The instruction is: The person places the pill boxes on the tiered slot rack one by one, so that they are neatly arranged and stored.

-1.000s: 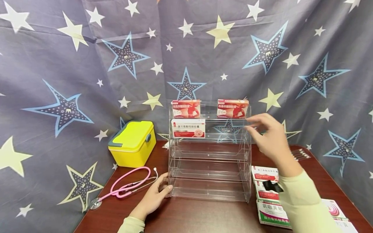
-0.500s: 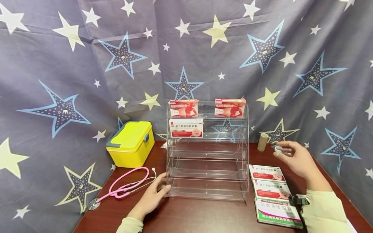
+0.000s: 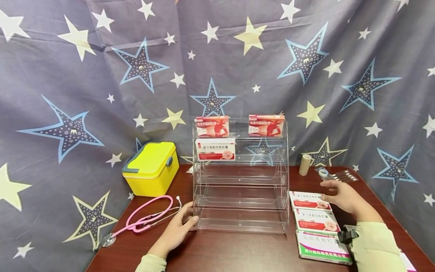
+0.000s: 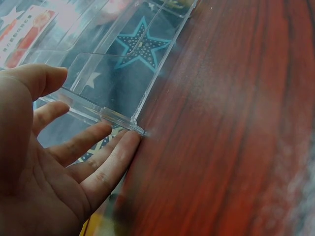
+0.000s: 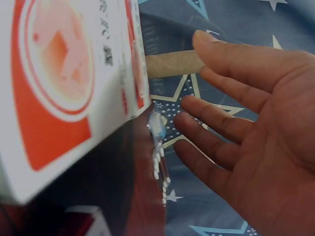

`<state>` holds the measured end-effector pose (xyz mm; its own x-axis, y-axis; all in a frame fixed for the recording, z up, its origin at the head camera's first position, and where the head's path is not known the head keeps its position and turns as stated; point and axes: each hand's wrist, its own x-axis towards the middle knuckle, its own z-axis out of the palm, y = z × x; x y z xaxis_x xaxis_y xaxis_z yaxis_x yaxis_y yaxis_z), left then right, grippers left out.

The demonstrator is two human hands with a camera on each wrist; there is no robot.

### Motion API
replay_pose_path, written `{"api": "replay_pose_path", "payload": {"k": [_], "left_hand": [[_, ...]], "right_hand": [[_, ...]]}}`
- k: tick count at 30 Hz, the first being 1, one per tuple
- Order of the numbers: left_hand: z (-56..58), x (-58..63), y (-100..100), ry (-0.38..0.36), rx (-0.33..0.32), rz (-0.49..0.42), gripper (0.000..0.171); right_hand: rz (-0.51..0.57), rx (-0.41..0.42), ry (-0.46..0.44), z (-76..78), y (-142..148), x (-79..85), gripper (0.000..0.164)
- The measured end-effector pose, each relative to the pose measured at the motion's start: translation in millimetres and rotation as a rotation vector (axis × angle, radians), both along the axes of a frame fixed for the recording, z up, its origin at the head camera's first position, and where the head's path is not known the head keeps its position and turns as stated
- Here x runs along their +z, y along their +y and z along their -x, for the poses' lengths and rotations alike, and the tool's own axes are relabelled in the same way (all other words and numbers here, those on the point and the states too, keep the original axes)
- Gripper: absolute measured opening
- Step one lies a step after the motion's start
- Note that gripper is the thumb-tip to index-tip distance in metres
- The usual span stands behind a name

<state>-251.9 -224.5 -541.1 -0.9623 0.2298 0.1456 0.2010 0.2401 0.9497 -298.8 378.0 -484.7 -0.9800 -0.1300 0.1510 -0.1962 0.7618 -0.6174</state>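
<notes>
A transparent tiered display rack [image 3: 239,202] stands on the table. My left hand [image 3: 180,226] is at its lower left side; in the left wrist view, the fingertips [image 4: 130,140] touch the rack's bottom corner and the thumb is held apart. On the right lies a column of medicine boxes: two white-and-red ones [image 3: 314,220] and a white-and-green one [image 3: 323,247]. My right hand [image 3: 348,200] is at the right end of the farthest white-and-red box [image 3: 302,200]. The right wrist view shows its fingers spread, with nothing between them.
Two red medicine boxes [image 3: 212,128] sit on the top tier, one white-and-red box [image 3: 215,150] below. A yellow case [image 3: 153,170] and pink stethoscope [image 3: 134,223] are left; a tan roll [image 3: 304,165], a small tape roll [image 3: 323,173] and packaged swabs [image 3: 343,176] are back right.
My right hand has moved from the rack's upper right side, over the small tape roll, down to the farthest white-and-red box. My left hand stays at the rack.
</notes>
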Motion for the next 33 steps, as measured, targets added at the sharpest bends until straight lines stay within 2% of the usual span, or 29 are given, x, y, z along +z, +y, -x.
{"api": "replay_pose_path", "payload": {"k": [8,11,18,22,29,33], "left_hand": [[-0.3,-0.9,-2,-0.007,0.000,-0.001,0.050],[-0.3,-1.3,-2,-0.008,-0.003,-0.003,0.050],[0.3,-1.5,-2,0.004,-0.011,0.001,0.050],[0.4,-0.9,-2,0.004,-0.014,0.009,0.050],[0.2,-0.4,-1,0.010,-0.017,0.014,0.050],[0.4,-0.7,-1,0.012,-0.016,0.014,0.050]], "right_hand": [[-0.058,0.028,-0.046,4.8,6,-15.3,0.058],[-0.077,0.036,-0.068,4.8,7,-16.8,0.058],[-0.043,0.057,-0.095,4.3,5,-16.2,0.051],[-0.034,0.037,-0.081,4.5,5,-17.0,0.052],[-0.029,-0.003,-0.055,4.5,6,-15.1,0.066],[-0.048,-0.039,-0.043,3.2,11,-10.3,0.063]]}}
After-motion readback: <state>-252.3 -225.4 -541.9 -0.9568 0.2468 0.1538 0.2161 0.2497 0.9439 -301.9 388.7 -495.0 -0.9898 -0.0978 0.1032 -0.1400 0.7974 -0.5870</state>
